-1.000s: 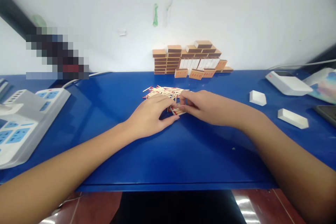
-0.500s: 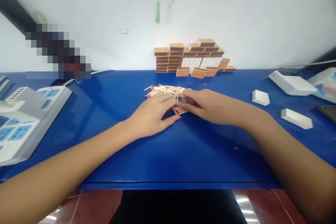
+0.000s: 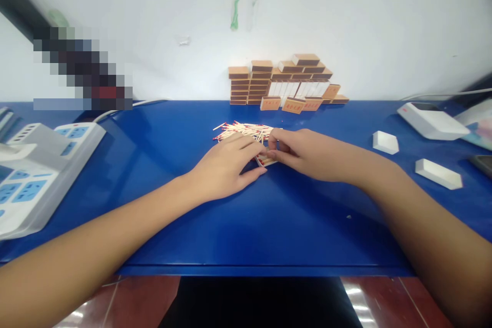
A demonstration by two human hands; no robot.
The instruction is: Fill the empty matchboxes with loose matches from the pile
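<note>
A small white matchbox tray (image 3: 258, 161) with red-headed matches in it lies on the blue table, partly covered by my fingers. My left hand (image 3: 225, 166) holds it from the left, thumb at the near side and fingers at the far side. At the tray's right end, my right hand (image 3: 298, 151) has thumb and forefinger pinched together on matches, whose ends are mostly hidden by the fingertips. Just beyond my left hand spreads a loose heap of matches (image 3: 244, 128), heads pointing different ways.
Stacked matchboxes (image 3: 259, 82) stand against the wall, with several upright ones in front. Two white blocks (image 3: 385, 142) and a white device (image 3: 432, 122) lie at the right. A white power strip (image 3: 73, 159) with blue sockets occupies the left side.
The view has shifted slightly, so everything sits a little further right. Both hands stay at the matchbox tray, with hardly any movement of the fingers.
</note>
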